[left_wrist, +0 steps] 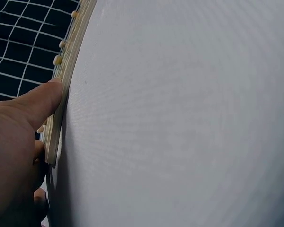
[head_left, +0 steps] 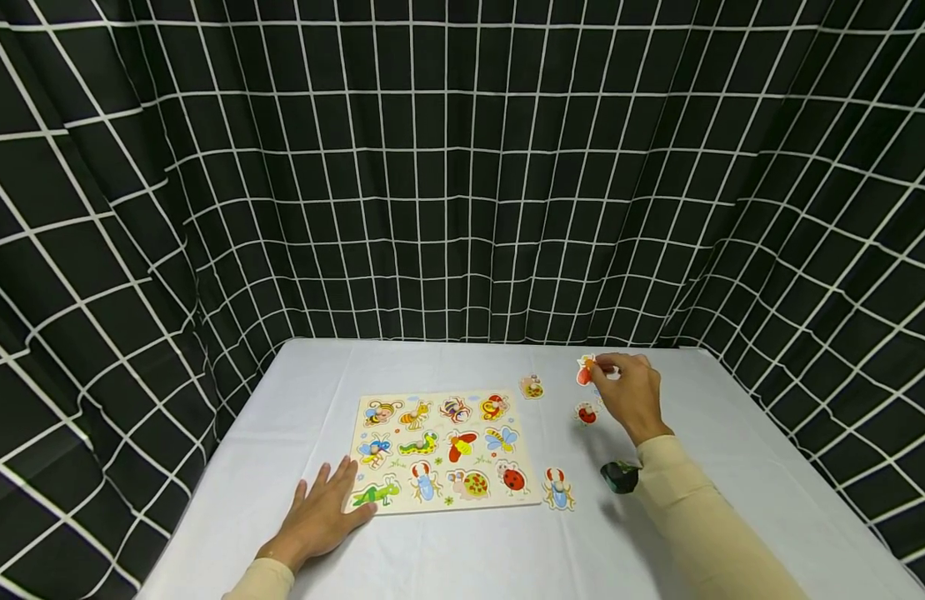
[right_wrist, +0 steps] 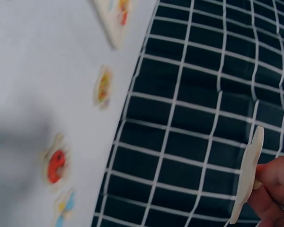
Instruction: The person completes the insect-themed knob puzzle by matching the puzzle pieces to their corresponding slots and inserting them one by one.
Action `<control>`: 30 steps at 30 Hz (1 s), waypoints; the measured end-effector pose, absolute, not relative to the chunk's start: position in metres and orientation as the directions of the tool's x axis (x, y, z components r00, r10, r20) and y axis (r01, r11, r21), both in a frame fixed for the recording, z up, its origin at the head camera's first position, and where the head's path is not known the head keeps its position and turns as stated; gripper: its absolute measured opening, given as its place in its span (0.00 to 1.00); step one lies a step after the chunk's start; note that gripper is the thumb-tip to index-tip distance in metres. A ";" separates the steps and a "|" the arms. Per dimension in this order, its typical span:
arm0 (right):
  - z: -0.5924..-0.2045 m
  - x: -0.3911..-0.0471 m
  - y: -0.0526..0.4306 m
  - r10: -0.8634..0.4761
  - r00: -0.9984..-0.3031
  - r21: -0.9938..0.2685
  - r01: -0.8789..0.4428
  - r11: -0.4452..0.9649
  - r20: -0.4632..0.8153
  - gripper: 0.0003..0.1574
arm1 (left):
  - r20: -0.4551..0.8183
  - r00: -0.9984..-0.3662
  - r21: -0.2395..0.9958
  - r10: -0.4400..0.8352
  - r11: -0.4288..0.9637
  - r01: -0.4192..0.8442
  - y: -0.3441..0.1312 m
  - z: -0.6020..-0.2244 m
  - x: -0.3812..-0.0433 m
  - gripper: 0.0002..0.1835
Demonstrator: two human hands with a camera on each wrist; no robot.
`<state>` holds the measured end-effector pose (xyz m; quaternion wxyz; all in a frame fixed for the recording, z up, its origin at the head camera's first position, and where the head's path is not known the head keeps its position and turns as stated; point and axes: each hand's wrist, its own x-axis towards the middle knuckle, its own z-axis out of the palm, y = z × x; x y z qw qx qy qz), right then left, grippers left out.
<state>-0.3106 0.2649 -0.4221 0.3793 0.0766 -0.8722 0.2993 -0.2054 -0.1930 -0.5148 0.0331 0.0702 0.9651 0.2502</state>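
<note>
A wooden insect puzzle board (head_left: 443, 450) lies on the white table (head_left: 447, 550). My left hand (head_left: 320, 517) lies flat on the table with straight fingers touching the board's near-left corner; its thumb presses the board edge (left_wrist: 61, 101). My right hand (head_left: 631, 392) is raised over the table's far right and pinches an orange puzzle piece (head_left: 586, 369), seen edge-on as a pale piece (right_wrist: 248, 175). Loose pieces lie nearby: a red one (head_left: 586, 413), one by the board's far corner (head_left: 532, 387), and a blue beetle (head_left: 558, 488).
A black curtain with a white grid (head_left: 462, 167) encloses the table on three sides. A dark wrist-worn camera (head_left: 620, 476) sits on my right forearm. Blurred loose pieces (right_wrist: 57, 163) lie on the cloth in the right wrist view.
</note>
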 end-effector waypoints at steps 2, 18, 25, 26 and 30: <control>-0.418 -0.310 0.257 0.082 -0.689 -0.462 -0.388 0.798 0.720 0.07 | -0.030 -0.988 0.489 0.150 0.865 0.116 -0.193 -0.514 -0.206 0.46; -0.415 -0.311 0.196 0.000 -0.700 -0.474 -0.484 0.735 0.714 0.06 | -0.024 -0.988 0.495 0.152 0.860 0.120 -0.192 -0.514 -0.205 0.46; -0.416 -0.312 0.170 -0.032 -0.695 -0.473 -0.521 0.710 0.718 0.05 | -0.023 -0.988 0.509 0.156 0.852 0.122 -0.191 -0.511 -0.204 0.45; -0.416 -0.313 0.166 -0.038 -0.692 -0.471 -0.529 0.706 0.720 0.05 | -0.023 -0.988 0.508 0.156 0.853 0.123 -0.191 -0.511 -0.204 0.45; -0.420 -0.313 0.148 -0.069 -0.673 -0.455 -0.568 0.686 0.736 0.05 | -0.020 -0.988 0.505 0.155 0.854 0.124 -0.192 -0.512 -0.204 0.45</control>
